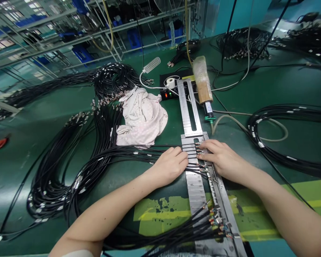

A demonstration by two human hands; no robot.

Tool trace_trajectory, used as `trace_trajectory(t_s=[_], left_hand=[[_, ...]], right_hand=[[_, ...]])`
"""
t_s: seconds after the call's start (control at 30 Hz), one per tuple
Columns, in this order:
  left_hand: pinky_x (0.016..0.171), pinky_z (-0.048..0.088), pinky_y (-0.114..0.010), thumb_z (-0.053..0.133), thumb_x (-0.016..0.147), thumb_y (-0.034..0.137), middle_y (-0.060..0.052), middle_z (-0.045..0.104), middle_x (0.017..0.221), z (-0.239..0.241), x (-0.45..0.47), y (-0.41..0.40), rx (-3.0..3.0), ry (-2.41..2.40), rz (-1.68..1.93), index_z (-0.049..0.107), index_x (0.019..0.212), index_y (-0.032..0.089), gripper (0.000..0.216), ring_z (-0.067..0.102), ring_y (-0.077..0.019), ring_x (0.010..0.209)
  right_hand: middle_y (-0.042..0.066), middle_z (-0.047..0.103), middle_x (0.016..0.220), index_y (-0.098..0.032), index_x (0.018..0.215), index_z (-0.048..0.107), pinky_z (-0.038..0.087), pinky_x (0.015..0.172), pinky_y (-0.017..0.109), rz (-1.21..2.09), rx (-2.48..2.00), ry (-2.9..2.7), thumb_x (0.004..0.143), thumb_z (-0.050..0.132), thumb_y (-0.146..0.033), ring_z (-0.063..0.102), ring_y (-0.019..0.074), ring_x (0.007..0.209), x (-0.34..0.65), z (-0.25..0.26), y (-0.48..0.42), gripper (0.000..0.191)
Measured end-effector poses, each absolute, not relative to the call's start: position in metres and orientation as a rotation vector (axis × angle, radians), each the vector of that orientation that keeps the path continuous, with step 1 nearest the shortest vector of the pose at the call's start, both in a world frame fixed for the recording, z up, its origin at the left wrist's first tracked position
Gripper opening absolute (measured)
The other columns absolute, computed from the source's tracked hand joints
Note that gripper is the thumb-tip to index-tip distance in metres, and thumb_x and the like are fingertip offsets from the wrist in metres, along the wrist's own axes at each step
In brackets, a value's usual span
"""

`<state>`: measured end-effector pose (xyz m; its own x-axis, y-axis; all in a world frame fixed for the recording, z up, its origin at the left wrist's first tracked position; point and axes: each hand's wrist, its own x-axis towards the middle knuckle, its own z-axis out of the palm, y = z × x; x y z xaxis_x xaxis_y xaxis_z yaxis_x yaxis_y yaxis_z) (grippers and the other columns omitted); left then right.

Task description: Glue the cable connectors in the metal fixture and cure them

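**Both hands flat on cable ends at the slotted fixture**

Left hand (172,165) is lying palm down, fingers straight and close together, pinning a row of black cables (139,151) where they are crossing the metal fixture (196,185) on the green worktop (256,92). Right hand (222,161) is lying flat too, fingers slightly fanned, tips on the connector ends (198,144) just past the grooves. Neither hand is gripping anything. A second fan of cables (192,225) is sitting lower on the same fixture, apart from the hands. A crumpled cloth (141,114) is lying near, to the left.

Judgement: even pressure from flat fingers is suiting this step. Each cable wants its own groove, none crossing, with the tips lined up along one edge. The loose coils on the left could be dragging ends out of place.
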<state>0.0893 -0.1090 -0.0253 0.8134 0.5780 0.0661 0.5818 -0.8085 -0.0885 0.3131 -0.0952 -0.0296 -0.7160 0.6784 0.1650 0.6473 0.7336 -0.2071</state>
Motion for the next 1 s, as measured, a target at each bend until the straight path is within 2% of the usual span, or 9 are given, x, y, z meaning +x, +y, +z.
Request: trace_trajectory(t_s=[0.1,0.33,0.43,0.53,0.7,1.0], left_hand=[[0.068,0.035,-0.032,0.033,0.095,0.016,-0.008,0.055,0.091,-0.033,0.081,-0.115,-2.844,-1.014,-0.133,0.057,0.087,0.014,0.025,0.042,-0.0189,0.082],[0.068,0.039,-0.032,0.038,0.090,0.013,-0.006,0.054,0.079,-0.032,0.079,-0.119,-2.838,-1.198,-0.324,0.051,0.077,0.015,0.019,0.044,-0.0192,0.075],[0.066,0.041,-0.029,0.040,0.088,0.013,-0.003,0.052,0.075,-0.025,0.078,-0.120,-2.861,-1.480,-0.562,0.048,0.080,0.016,0.012,0.047,-0.0166,0.073],[0.065,0.042,-0.026,0.045,0.089,0.017,0.000,0.056,0.077,-0.024,0.078,-0.121,-2.953,-1.654,-0.547,0.050,0.086,0.018,0.006,0.052,-0.0146,0.072],[0.069,0.044,-0.028,0.048,0.089,0.016,-0.002,0.059,0.079,-0.033,0.084,-0.120,-2.946,-1.618,-0.427,0.054,0.080,0.017,0.010,0.054,-0.0164,0.075],[0.065,0.042,-0.028,0.044,0.089,0.015,-0.003,0.054,0.075,-0.039,0.090,-0.124,-2.886,-1.490,-0.517,0.052,0.076,0.017,0.015,0.048,-0.0167,0.071]], right_hand=[[0.010,0.055,0.118,-0.021,0.106,0.066,0.046,0.087,0.040,0.318,-1.078,-2.632,0.078,0.038,0.002,0.048,0.0236,0.112,0.323,-0.030,-0.086,0.046],[0.012,0.055,0.115,-0.019,0.109,0.063,0.048,0.087,0.042,0.235,-1.124,-2.553,0.081,0.038,-0.004,0.053,0.0245,0.105,0.329,-0.027,-0.081,0.040],[0.012,0.055,0.114,-0.018,0.108,0.063,0.048,0.086,0.042,0.211,-1.111,-2.546,0.082,0.038,-0.005,0.054,0.0246,0.103,0.331,-0.025,-0.081,0.038],[0.012,0.055,0.113,-0.018,0.107,0.063,0.049,0.085,0.041,0.193,-1.104,-2.536,0.083,0.038,-0.006,0.054,0.0244,0.102,0.332,-0.022,-0.082,0.037],[0.012,0.056,0.112,-0.017,0.108,0.063,0.049,0.084,0.040,0.193,-1.144,-2.559,0.083,0.039,-0.006,0.056,0.0245,0.100,0.333,-0.021,-0.083,0.036],[0.010,0.055,0.112,-0.019,0.109,0.062,0.048,0.082,0.039,0.178,-1.172,-2.599,0.085,0.042,-0.010,0.057,0.0240,0.097,0.332,-0.024,-0.086,0.032]])
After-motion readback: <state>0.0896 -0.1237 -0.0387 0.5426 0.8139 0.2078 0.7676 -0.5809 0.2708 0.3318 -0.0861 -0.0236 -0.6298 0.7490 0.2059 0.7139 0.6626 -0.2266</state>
